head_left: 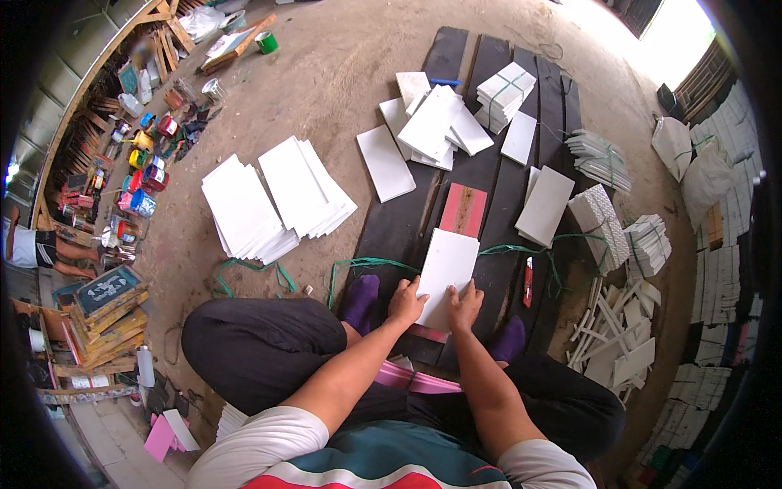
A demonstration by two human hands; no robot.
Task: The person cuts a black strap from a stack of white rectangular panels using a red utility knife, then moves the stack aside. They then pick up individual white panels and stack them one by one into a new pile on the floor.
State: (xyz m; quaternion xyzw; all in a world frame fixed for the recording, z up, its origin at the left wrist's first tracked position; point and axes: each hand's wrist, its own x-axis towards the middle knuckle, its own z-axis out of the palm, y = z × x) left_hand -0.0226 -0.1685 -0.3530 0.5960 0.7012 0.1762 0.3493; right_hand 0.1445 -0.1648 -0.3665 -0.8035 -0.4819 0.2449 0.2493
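Observation:
My left hand [408, 302] grips the left edge of a white rectangular board stack [449, 265], its fingers partly hidden. At the stack's lower right edge, my right hand [464, 308] is closed on it too. Whether it is one thick board or several sheets, I cannot tell. Beneath it lies a pink board [463, 210] with a brown strip down its middle. Green plastic string [377, 262] runs out from both sides of the stack. A red-handled cutter knife [528, 283] rests to the right, beyond my right foot.
Dark planks [391, 236] form the low surface before me. Loose white boards [436, 122] lie ahead, and larger white piles [281, 196] to the left. Tied bundles [505, 94] and a heap of offcuts [623, 334] are farther right. Paint cans [151, 175] crowd the far left, near another person's legs [75, 258].

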